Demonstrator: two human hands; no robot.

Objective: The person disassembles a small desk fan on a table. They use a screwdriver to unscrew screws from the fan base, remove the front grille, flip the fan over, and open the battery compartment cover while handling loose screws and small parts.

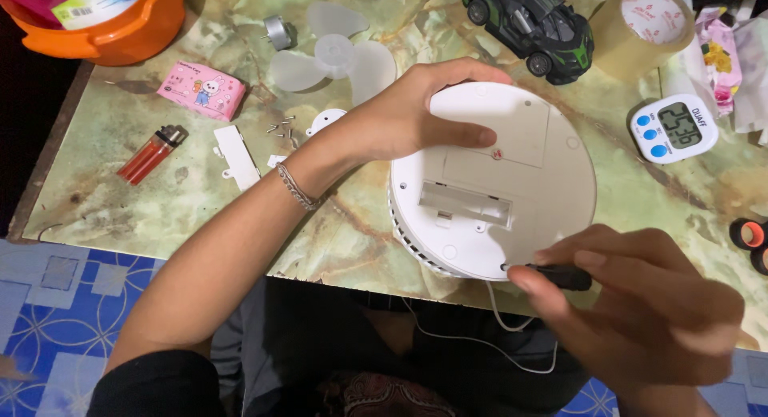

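A round white plastic fan housing (pixel 552 185) lies back-up at the table's front edge, with an open rectangular compartment in its middle. My left hand (pixel 416 109) grips its upper left rim, thumb pressed on the back. My right hand (pixel 640 305) holds a black-handled screwdriver (pixel 560 275), its tip at a screw hole near the housing's lower right rim. A thin white cable (pixel 512 345) hangs from the housing over my lap.
On the marbled green table (pixel 144 201) lie a translucent fan blade (pixel 336 57), a small motor (pixel 278 31), several loose screws (pixel 282 127), a white cover piece (pixel 236 154), a lighter (pixel 152 153), a pink packet (pixel 202 89), an orange bucket (pixel 120 33), a toy car (pixel 532 25), a tape roll (pixel 640 25) and a digital timer (pixel 674 127).
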